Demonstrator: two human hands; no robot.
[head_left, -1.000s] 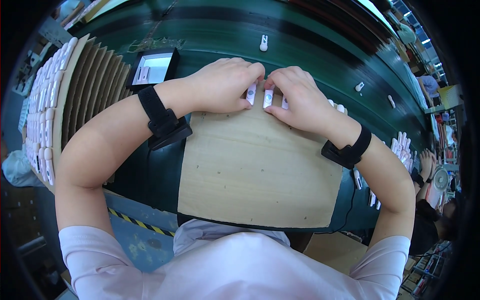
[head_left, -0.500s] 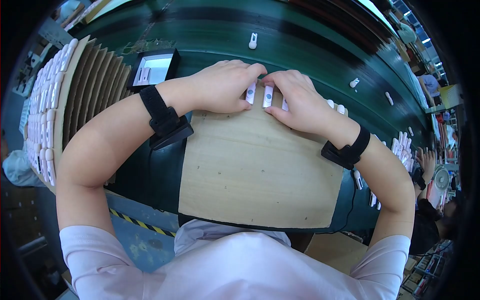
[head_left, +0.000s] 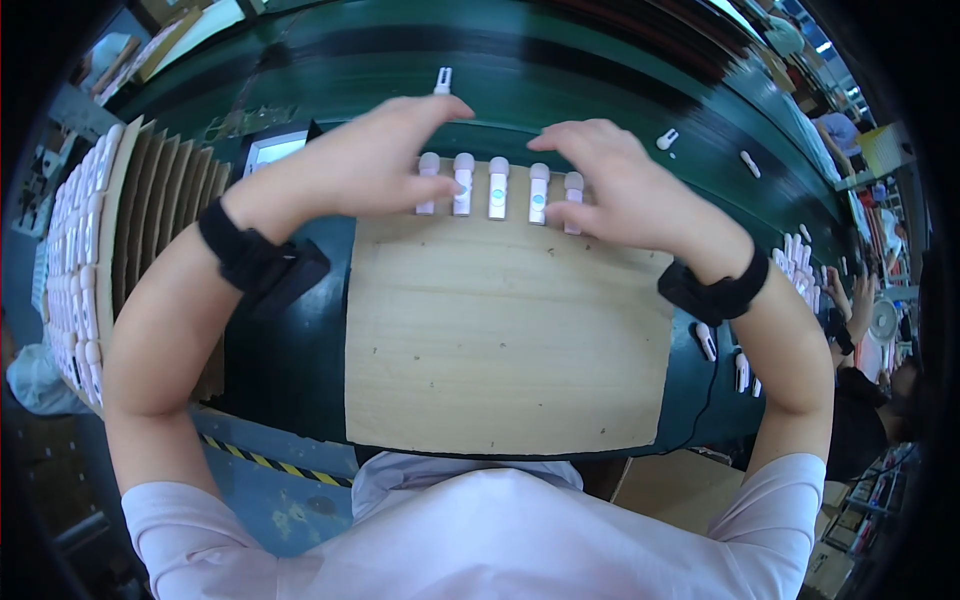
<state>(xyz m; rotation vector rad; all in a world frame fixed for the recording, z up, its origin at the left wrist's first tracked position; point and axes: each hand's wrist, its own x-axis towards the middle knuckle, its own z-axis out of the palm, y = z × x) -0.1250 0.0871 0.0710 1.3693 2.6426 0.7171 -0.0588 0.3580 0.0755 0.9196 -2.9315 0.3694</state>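
A row of several small pale pink stick-shaped devices [head_left: 498, 192], each with a rounded cap, lies along the far edge of a brown cardboard sheet [head_left: 505, 330]. Blue oval spots show on some of them. At the row's left end is my left hand [head_left: 385, 155], fingers apart from the thumb, with the thumb tip over or beside a device [head_left: 463, 180]. My right hand [head_left: 630, 185] is spread at the right end, its thumb close to the last visible device [head_left: 573, 190]. Neither hand grips anything. Whether the thumbs touch the devices, I cannot tell.
Cardboard layers [head_left: 165, 220] stand at the left, beside a board covered with similar devices [head_left: 75, 250]. A white-lined black box [head_left: 275, 150] is partly behind my left forearm. Loose devices [head_left: 795, 262] are heaped at the right, near another person's hand [head_left: 862, 300]. The green table [head_left: 590, 60] spans the back.
My hands have drawn apart from the middle of the row, the left going left and the right going right. Both have opened, uncovering the row. The view has shifted slightly.
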